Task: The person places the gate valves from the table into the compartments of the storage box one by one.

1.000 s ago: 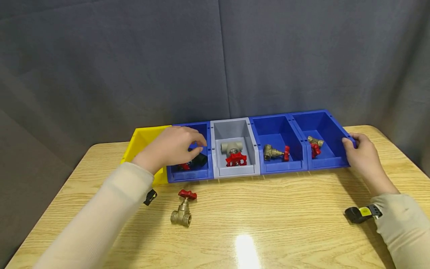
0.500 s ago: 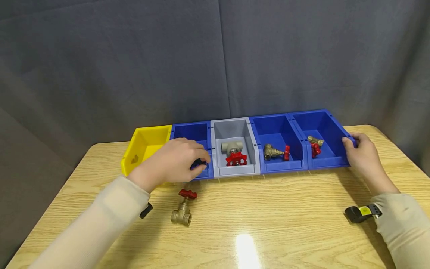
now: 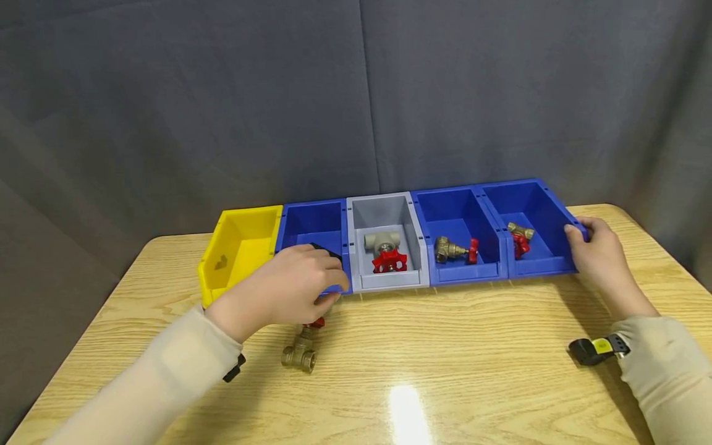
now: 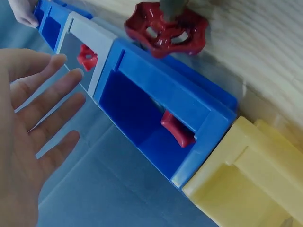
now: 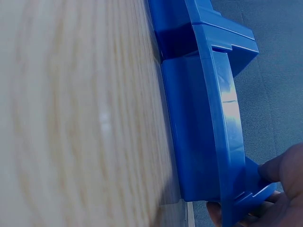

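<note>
My left hand [image 3: 292, 284] hovers over the front of the left blue bin [image 3: 315, 216], with nothing in its fingers. The left wrist view shows its fingers [image 4: 54, 120] spread and loosely bent. In that bin lies a valve with a red handle [image 4: 178, 128]; the hand hides most of it in the head view. A brass gate valve [image 3: 299, 355] with a red handwheel lies on the table, partly behind the hand. My right hand [image 3: 603, 259] grips the outer side wall of the far-right blue bin [image 3: 547, 266], thumb inside the rim.
A yellow bin [image 3: 222, 259] stands at the row's left end. The grey bin [image 3: 392, 282] holds a beige valve [image 3: 382, 241] with a red handwheel. Brass valves [image 3: 449, 250] with red handwheels lie in the two right blue bins. A grey curtain [image 3: 356, 99] hangs behind the table.
My left hand has dipped toward the left blue bin, then drawn back toward its front edge, now partly covering the table valve's handwheel. The right hand keeps its grip on the bin.
</note>
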`<action>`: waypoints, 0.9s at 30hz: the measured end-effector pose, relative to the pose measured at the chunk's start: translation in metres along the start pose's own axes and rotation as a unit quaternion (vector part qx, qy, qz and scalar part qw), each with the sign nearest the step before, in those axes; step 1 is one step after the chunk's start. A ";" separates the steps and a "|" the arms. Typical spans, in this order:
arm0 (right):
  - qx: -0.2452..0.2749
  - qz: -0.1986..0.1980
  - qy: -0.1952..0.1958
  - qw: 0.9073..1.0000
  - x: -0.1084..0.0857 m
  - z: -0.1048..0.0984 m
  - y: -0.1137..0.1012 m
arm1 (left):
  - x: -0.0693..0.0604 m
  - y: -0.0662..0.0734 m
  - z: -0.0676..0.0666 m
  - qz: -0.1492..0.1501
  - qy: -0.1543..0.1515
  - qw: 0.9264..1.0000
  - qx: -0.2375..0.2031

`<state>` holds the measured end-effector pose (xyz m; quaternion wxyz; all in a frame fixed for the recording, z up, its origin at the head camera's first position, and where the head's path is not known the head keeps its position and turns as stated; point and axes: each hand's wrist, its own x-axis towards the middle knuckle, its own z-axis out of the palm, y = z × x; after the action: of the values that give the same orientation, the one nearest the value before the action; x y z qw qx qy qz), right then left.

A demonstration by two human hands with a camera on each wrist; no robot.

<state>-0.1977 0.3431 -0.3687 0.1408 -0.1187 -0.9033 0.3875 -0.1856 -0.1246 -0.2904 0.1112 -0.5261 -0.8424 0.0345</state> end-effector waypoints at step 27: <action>0.004 0.004 -0.002 1.000 0.000 0.000 -0.001 | -0.032 0.026 0.021 0.015 0.004 1.000 0.008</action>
<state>-0.1978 0.3426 -0.3679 0.1381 -0.1208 -0.9015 0.3920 -0.1540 -0.1408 -0.3204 0.1185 -0.5380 -0.8336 0.0404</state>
